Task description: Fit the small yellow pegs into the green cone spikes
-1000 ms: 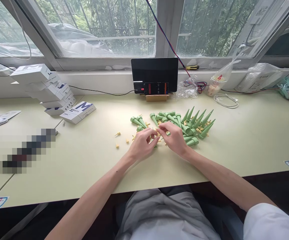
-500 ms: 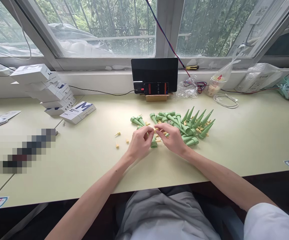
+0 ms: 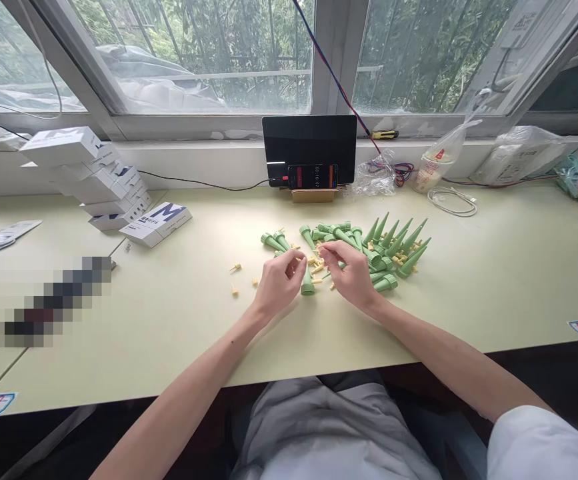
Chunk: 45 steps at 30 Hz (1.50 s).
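Observation:
My left hand (image 3: 277, 283) is curled, its fingertips pinched on the narrow end of a green cone-shaped spike (image 3: 307, 280) whose wide end points toward me. My right hand (image 3: 351, 272) is just to its right, thumb and forefinger pinched on a small yellow peg (image 3: 321, 250) above the scattered pegs. Behind both hands lies a heap of green spikes (image 3: 379, 248) mixed with yellow pegs. A few loose yellow pegs (image 3: 235, 279) lie to the left on the pale green table (image 3: 179, 313).
A dark tablet (image 3: 309, 148) with a phone (image 3: 313, 177) leaning on it stands at the back centre. White boxes (image 3: 93, 180) are stacked at the back left. Plastic bags (image 3: 513, 157) and a white cable (image 3: 451, 202) lie at the back right. A window runs behind.
The hands, together low over the pegs a second ago, have drawn slightly apart and lifted. The green spike now hangs from my left fingers, and my right fingers have risen with a peg.

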Tool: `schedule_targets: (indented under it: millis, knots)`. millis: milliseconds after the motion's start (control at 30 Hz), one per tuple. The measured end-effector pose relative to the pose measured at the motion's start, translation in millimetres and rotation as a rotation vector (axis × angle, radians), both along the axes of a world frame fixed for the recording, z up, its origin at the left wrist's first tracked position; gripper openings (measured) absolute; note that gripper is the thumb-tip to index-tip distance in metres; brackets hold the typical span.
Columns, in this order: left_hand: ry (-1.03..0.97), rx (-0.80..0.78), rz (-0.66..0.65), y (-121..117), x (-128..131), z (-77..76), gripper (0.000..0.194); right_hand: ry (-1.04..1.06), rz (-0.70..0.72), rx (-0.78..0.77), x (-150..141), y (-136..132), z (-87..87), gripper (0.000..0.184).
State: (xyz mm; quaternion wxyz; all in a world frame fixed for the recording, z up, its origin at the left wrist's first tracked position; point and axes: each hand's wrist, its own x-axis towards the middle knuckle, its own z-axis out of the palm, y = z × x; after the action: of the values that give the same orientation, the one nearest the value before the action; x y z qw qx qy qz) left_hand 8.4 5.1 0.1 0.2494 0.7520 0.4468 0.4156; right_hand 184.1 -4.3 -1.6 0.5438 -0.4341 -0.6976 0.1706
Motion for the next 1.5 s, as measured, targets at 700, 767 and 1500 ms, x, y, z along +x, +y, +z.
schedule_targets:
  millis: [700, 767, 1500]
  knots:
    - [0.484, 0.003, -0.165, -5.8, 0.1, 1.0, 0.025, -0.005, 0.007, 0.006, -1.7, -0.8, 0.4, 0.024]
    - [0.480, -0.003, -0.168, -6.0, 0.2, 0.7, 0.027, -0.001, 0.013, -0.001, -1.8, -0.8, 0.1, 0.024]
    - [0.154, 0.048, 0.033, -3.2, 0.4, 2.0, 0.017, -0.016, -0.035, -0.021, -2.0, -1.4, 0.4, 0.024]
